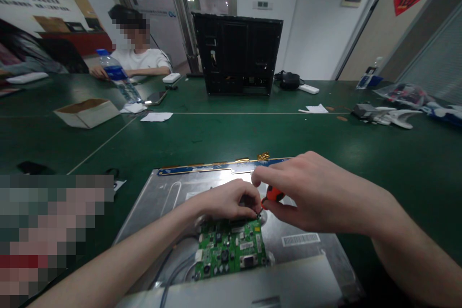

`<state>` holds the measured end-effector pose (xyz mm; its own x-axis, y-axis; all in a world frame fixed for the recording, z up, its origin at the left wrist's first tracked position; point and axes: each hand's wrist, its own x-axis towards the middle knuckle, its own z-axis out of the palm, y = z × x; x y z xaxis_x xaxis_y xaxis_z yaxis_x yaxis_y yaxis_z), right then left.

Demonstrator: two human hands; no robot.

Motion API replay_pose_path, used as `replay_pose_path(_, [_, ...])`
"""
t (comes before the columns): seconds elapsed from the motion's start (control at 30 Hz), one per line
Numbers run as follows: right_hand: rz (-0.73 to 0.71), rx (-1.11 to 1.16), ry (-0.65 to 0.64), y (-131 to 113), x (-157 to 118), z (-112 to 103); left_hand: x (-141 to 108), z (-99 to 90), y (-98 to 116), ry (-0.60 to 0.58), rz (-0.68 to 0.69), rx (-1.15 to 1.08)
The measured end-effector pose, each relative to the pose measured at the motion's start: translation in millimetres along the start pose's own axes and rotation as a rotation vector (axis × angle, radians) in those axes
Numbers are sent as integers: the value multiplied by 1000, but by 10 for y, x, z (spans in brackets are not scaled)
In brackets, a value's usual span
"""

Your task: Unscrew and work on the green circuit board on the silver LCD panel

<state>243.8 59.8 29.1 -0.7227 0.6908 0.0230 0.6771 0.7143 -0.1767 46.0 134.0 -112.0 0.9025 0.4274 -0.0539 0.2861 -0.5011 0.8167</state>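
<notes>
My right hand (306,192) grips a screwdriver with an orange and black handle (275,193). Its tip points down and left at the upper right corner of a green circuit board (231,248). Beside that tip, my left hand (233,199) has thumb and fingers pinched together; whatever they hold is hidden or too small to name. The board lies on the metal back of a display panel (303,252), with dark cables (176,262) at its left. Along the panel's far edge runs a narrow blue circuit strip (202,169).
A black monitor housing (241,55) stands upright across the green table (231,130). To its left are a cardboard box (86,113), a water bottle (119,74) and a seated person (144,60). Plastic bags (407,94) and grey-white parts (384,114) lie at right.
</notes>
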Motion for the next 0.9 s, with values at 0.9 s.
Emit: replay_pose_path(0.9, [22, -40, 27, 24, 38, 34, -4, 1, -33, -7, 16, 21])
